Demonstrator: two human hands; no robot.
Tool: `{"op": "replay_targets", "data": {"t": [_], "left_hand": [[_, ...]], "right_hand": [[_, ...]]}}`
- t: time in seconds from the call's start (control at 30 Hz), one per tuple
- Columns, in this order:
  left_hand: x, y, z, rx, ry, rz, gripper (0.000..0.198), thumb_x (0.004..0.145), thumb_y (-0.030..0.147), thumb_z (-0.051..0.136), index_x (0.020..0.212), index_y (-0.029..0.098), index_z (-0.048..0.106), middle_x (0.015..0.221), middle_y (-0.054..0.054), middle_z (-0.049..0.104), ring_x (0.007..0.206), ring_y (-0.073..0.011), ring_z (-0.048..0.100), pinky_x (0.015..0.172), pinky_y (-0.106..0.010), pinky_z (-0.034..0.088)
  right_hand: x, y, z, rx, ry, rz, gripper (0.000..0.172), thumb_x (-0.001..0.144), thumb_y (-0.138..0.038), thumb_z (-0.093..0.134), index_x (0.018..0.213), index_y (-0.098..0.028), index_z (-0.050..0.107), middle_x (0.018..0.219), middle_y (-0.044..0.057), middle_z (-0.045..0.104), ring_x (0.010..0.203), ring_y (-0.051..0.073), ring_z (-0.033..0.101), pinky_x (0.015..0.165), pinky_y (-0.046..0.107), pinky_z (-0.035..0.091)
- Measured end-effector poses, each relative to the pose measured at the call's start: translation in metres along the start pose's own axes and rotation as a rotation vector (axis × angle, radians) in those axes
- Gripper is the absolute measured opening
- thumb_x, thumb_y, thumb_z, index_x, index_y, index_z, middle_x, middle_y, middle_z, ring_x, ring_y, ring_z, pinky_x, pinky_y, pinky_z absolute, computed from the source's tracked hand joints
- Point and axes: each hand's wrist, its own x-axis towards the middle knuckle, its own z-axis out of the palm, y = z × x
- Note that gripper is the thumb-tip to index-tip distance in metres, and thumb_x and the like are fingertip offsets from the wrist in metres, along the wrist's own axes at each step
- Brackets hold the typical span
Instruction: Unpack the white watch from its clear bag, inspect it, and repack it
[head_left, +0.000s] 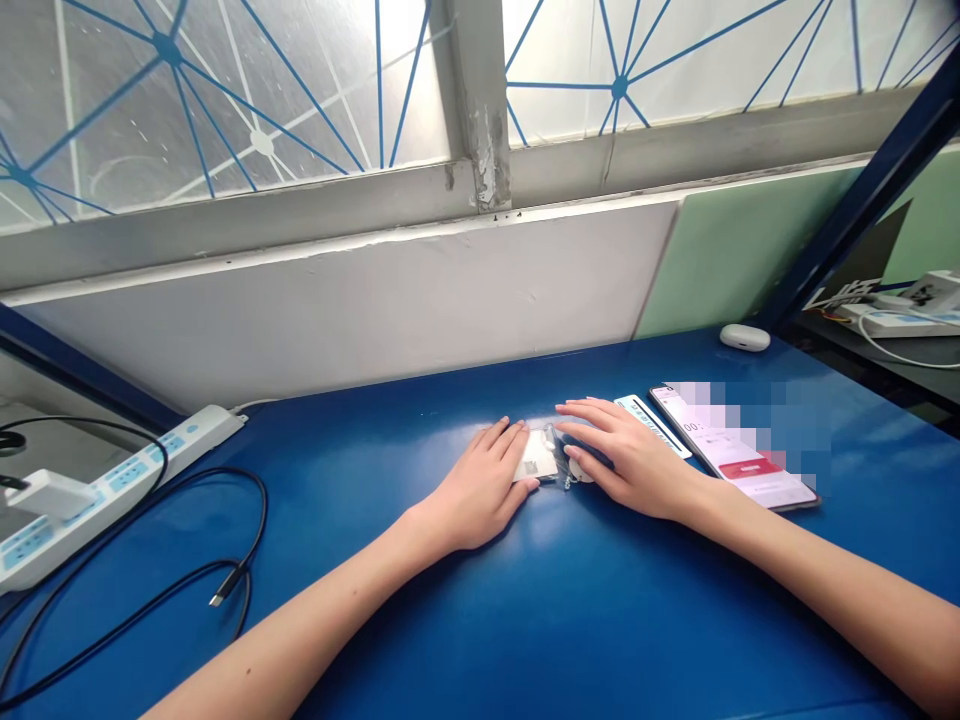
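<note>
Resting the left hand [486, 490] flat and uncurled on a white card [540, 458] at five o'clock from centre; curving the right hand [622, 455] over clear plastic [559, 458] at the card's three o'clock, impossible to tell whether gripping.

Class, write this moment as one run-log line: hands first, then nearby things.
left hand: flat over white packet | right hand: fingers spread at clear plastic | nearby: phone, power strip, black cable

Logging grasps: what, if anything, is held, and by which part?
A hold cannot be told: the left hand lies over the left part of a white item, the right hand over clear plastic beside it.
</note>
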Motion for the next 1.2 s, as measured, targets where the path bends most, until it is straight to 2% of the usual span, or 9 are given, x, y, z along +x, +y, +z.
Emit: {"op": "replay_targets", "data": {"t": [0.13, 0.3, 0.47, 0.57, 0.73, 0.93, 1.2], "left_hand": [[0.000, -0.001, 0.000, -0.001, 0.000, 0.013, 0.057, 0.103, 0.043, 0.034, 0.150, 0.013, 0.028, 0.156, -0.019, 0.034, 0.148, -0.0316, 0.025, 0.117, -0.051, 0.027], [0.001, 0.000, 0.000, 0.013, -0.015, 0.009, 0.058, 0.102, 0.045, 0.036, 0.148, 0.010, 0.032, 0.155, -0.019, 0.036, 0.147, -0.0329, 0.026, 0.117, -0.050, 0.026], [0.002, 0.002, 0.001, 0.038, -0.006, 0.008, 0.059, 0.102, 0.047, 0.034, 0.149, 0.012, 0.031, 0.154, -0.019, 0.037, 0.146, -0.0337, 0.028, 0.116, -0.052, 0.027], [0.002, 0.002, 0.002, 0.050, -0.008, 0.009, 0.059, 0.102, 0.047, 0.034, 0.149, 0.012, 0.031, 0.155, -0.019, 0.036, 0.146, -0.0338, 0.028, 0.116, -0.051, 0.027], [0.001, 0.002, 0.003, 0.069, -0.011, 0.009, 0.060, 0.102, 0.047, 0.033, 0.149, 0.010, 0.031, 0.155, -0.019, 0.036, 0.146, -0.0349, 0.028, 0.117, -0.051, 0.026], [0.001, 0.001, 0.001, 0.051, -0.010, 0.004, 0.059, 0.102, 0.047, 0.033, 0.149, 0.011, 0.031, 0.155, -0.018, 0.036, 0.146, -0.0340, 0.028, 0.117, -0.051, 0.026], [0.000, 0.000, 0.001, -0.009, -0.013, 0.005, 0.056, 0.103, 0.045, 0.033, 0.150, 0.013, 0.030, 0.156, -0.016, 0.035, 0.146, -0.0310, 0.028, 0.118, -0.051, 0.025]], "right_hand": [[-0.001, -0.001, 0.000, 0.032, -0.015, -0.027, 0.033, 0.095, -0.022, 0.049, 0.124, -0.024, 0.063, 0.128, 0.013, 0.065, 0.122, 0.032, 0.058, 0.099, 0.055, 0.050], [-0.004, -0.002, 0.005, 0.072, -0.105, -0.058, 0.034, 0.094, -0.017, 0.049, 0.124, -0.019, 0.065, 0.132, 0.015, 0.062, 0.128, 0.031, 0.053, 0.101, 0.051, 0.051], [-0.002, -0.007, 0.001, 0.122, -0.164, -0.042, 0.030, 0.095, -0.026, 0.052, 0.121, -0.021, 0.066, 0.133, 0.014, 0.062, 0.128, 0.031, 0.053, 0.103, 0.050, 0.049], [-0.002, -0.011, 0.001, 0.132, -0.156, -0.042, 0.030, 0.094, -0.031, 0.054, 0.120, -0.021, 0.066, 0.131, 0.014, 0.063, 0.127, 0.031, 0.054, 0.103, 0.050, 0.049], [-0.003, -0.012, 0.004, 0.104, -0.151, -0.043, 0.028, 0.096, -0.027, 0.051, 0.118, -0.021, 0.066, 0.130, 0.014, 0.063, 0.127, 0.031, 0.054, 0.103, 0.049, 0.050], [-0.003, -0.009, 0.003, 0.071, -0.138, -0.017, 0.033, 0.096, -0.029, 0.051, 0.124, -0.020, 0.064, 0.131, 0.015, 0.063, 0.126, 0.031, 0.055, 0.102, 0.049, 0.050], [-0.003, 0.007, 0.006, -0.007, -0.074, -0.044, 0.042, 0.093, -0.010, 0.042, 0.128, -0.021, 0.061, 0.128, 0.013, 0.065, 0.119, 0.029, 0.059, 0.095, 0.049, 0.054]]}}
